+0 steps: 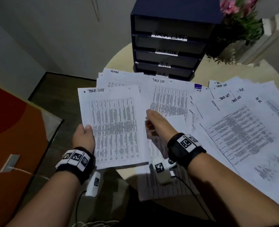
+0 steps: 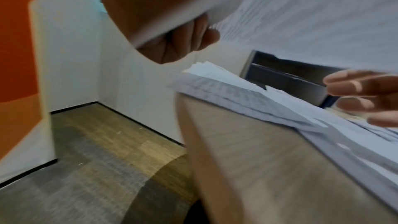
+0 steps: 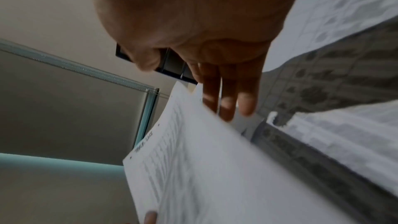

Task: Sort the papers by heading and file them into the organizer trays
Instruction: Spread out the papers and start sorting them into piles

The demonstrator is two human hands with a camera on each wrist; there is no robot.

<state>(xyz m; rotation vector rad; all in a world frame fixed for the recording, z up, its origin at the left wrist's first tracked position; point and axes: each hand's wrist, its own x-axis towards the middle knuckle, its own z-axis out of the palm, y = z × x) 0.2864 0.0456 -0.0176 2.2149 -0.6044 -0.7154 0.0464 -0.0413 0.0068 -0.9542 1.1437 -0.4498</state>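
Observation:
My left hand (image 1: 83, 138) grips a printed sheet headed TASK LIST (image 1: 114, 128) by its left edge, thumb on top and fingers curled beneath (image 2: 183, 40). It is held just above the round table (image 1: 119, 63). My right hand (image 1: 155, 120) is at the sheet's right edge, its straight fingers (image 3: 226, 91) partly behind the paper. A second TASK LIST sheet (image 1: 168, 99) and an ADMIN sheet (image 1: 116, 74) lie beyond. More headed papers (image 1: 241, 128) fan out to the right. The dark blue organizer (image 1: 165, 46) stands behind them with trays labelled TASK LIST, ADMIN, I.T. and H.R.
A potted plant with pink flowers (image 1: 238, 27) stands right of the organizer. Papers overhang the table's near edge (image 1: 160, 185). Left of the table are the floor (image 2: 96, 142), an orange panel (image 1: 12, 128) and a wall socket (image 1: 9, 163).

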